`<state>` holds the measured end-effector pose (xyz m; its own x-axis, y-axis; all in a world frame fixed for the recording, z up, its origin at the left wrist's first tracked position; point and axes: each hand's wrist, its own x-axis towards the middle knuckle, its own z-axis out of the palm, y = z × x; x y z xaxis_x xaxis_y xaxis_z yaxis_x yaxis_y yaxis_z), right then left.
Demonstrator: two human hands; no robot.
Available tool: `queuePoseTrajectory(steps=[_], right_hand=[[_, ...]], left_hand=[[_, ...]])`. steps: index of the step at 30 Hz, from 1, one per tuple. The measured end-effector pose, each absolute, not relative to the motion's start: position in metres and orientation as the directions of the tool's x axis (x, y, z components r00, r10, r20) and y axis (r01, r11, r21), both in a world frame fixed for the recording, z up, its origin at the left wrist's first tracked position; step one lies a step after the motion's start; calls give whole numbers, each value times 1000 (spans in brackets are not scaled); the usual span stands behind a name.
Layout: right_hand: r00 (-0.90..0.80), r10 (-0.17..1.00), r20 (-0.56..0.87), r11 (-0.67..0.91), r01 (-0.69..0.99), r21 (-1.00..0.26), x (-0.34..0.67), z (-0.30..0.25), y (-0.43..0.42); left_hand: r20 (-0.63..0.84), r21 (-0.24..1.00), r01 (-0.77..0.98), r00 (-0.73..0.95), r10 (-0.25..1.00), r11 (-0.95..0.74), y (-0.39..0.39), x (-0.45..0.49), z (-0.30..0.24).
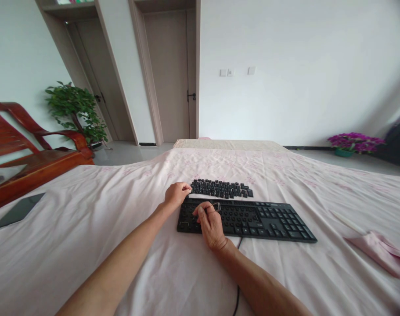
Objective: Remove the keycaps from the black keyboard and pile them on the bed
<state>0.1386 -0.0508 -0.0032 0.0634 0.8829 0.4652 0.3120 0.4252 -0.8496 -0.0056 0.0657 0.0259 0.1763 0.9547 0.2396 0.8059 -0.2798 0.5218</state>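
Note:
A black keyboard (268, 217) lies on a pink bedsheet (88, 228), its left part bare of keycaps. A cluster of loose black keycaps (221, 188) lies in rows just behind it. My left hand (176, 194) rests at the keyboard's far left corner, fingers pinched together at the edge of the keycap cluster; what they hold is hidden. My right hand (211, 224) lies over the keyboard's left section, closed on a thin wire keycap puller (216, 206) whose loop points away from me. The keyboard's cable (237, 294) runs toward me.
A dark tablet or phone (18, 210) lies on the sheet at the left. A red wooden armchair (28, 149) stands beyond it, with a potted plant (76, 112) behind. Folded pink cloth (380, 250) lies at the right. Purple flowers (354, 142) sit by the far wall.

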Motion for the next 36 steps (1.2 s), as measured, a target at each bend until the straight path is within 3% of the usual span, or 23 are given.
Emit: queuePoseTrajectory(steps=[8,15,23,30,36], right_hand=[[35,883,468,435,314,-844,140,-2,-51],[30,884,466,435,307,-846,140,2,-52],[77,893,444,419,218,-881,140,-1,-50],[243,898,368,383,-17,-924,142,11,-45],[210,922,325,335,-13,-942,154,19,-43]], left_hand=[[237,374,883,206,949,-285,77,11,21],[202,314,919,179,963,-236,80,11,16],[186,311,932,133,973,-187,80,9,18],[232,337,920,122,965,-197,72,8,26],[272,394,889,130,953,-233,37,7,35]])
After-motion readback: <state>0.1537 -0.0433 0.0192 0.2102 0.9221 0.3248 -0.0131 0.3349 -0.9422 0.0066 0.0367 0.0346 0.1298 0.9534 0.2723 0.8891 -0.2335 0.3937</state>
